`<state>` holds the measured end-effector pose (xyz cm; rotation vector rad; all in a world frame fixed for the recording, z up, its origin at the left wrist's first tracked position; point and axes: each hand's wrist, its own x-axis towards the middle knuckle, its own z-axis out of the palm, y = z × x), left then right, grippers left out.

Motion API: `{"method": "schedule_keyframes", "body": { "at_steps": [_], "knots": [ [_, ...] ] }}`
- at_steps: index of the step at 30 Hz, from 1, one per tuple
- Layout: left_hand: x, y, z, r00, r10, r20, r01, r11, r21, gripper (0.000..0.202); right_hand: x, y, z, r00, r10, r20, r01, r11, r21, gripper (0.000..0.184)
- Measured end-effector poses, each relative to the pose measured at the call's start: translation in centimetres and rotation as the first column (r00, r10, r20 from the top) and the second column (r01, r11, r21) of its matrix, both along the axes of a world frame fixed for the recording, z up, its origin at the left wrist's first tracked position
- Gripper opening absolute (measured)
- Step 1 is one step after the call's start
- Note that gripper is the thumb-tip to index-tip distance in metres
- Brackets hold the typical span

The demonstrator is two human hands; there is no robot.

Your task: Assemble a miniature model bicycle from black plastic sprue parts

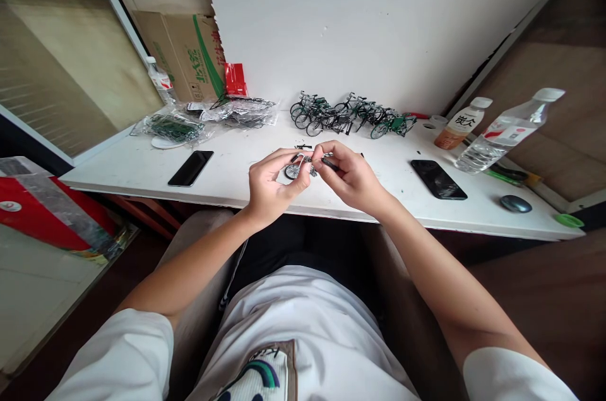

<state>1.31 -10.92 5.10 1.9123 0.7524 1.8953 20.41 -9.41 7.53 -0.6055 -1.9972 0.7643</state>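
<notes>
Over the front part of the table, my left hand (276,183) pinches a small model bicycle (292,172), its spoked wheel showing behind the fingers. My right hand (353,177) meets it at the fingertips, closed on a short black rod-like piece (330,164). Where the two sets of fingertips come together, the details of the bicycle are hidden. A few small black parts (303,146) lie on the table just beyond my hands. Further back, several assembled model bicycles (353,113) stand in a cluster against the white wall.
Clear plastic bags of parts (175,127) lie at the back left by a cardboard box (184,53). Phones lie at left (191,168) and right (438,179). A brown drink bottle (463,123), a water bottle (509,131) and a mouse (516,203) occupy the right side.
</notes>
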Motion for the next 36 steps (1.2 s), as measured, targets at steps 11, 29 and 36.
{"method": "schedule_keyframes", "body": {
  "at_steps": [11, 29, 36],
  "knots": [
    [0.2, -0.2, 0.1, 0.999, 0.009, 0.033, -0.009, 1.000, -0.008, 0.018, -1.0, 0.2, -0.9, 0.975, -0.071, -0.208, 0.057, 0.996, -0.073, 0.037],
    [0.0, -0.5, 0.2, 0.995, 0.098, -0.032, -0.094, 0.992, 0.089, 0.014, -1.5, 0.4, -1.4, 0.954, -0.107, -0.282, 0.091, 0.994, -0.068, 0.039],
    [0.2, -0.6, 0.2, 0.996, 0.086, -0.007, -0.085, 0.995, 0.057, 0.016, -1.4, 0.1, -0.8, 0.957, -0.113, -0.266, 0.097, 0.993, -0.073, 0.039]
  ]
}}
